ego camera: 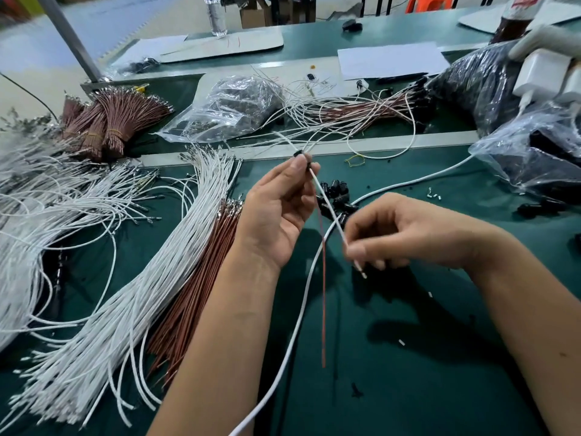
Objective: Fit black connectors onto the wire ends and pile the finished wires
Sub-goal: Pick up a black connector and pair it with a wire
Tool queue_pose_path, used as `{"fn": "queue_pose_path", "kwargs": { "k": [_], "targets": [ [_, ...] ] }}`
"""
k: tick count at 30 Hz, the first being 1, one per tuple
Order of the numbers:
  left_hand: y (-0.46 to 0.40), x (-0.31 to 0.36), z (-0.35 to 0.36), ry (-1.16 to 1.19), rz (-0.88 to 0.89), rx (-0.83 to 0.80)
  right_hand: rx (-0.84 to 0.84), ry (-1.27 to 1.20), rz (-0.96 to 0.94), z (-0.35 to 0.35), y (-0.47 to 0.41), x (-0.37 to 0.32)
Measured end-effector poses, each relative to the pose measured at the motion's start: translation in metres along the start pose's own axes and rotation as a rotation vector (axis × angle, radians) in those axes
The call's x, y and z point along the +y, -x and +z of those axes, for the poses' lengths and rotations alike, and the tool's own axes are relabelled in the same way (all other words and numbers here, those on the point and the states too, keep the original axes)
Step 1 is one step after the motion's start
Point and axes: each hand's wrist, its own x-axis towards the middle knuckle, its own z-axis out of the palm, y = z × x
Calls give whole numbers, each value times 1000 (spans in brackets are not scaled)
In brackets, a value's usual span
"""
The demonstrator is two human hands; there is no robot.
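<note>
pinching a black connector (pixel 298 153) at raised left hand (pixel 278 199) fingertips; white wire (pixel 328 206) is pinched low by right hand (pixel 399 234). risk: terminal misses, wire kinks. finished pile (pixel 352 111) behind.

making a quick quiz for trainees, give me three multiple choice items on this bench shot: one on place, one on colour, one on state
1. Where do the loose connectors lie?
A. on the mat between the hands
B. inside the bottle
C. on the white paper

2. What colour is the thin wire hanging from the left hand?
A. blue
B. red
C. yellow

3. What is the right hand doing?
A. resting flat
B. pinching a white wire
C. holding a bag

Answers: 1 A, they sit on the green mat; 2 B, it hangs red; 3 B, its fingers pinch the wire's lower end.
</note>
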Motion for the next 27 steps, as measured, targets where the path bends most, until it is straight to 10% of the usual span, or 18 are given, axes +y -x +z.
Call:
{"fn": "queue_pose_path", "kwargs": {
  "k": [5,13,21,27],
  "targets": [
    [5,-9,11,-134,10,-51,427,-197,-141,15,-18,1],
    [1,2,-2,-26,64,31,-251,-24,58,1,0,7],
    [5,-5,8,-194,-17,-31,378,-315,-123,14,-17,2],
    [2,-2,2,-138,24,37,-191,-129,35,1,0,6]
  ]
}}
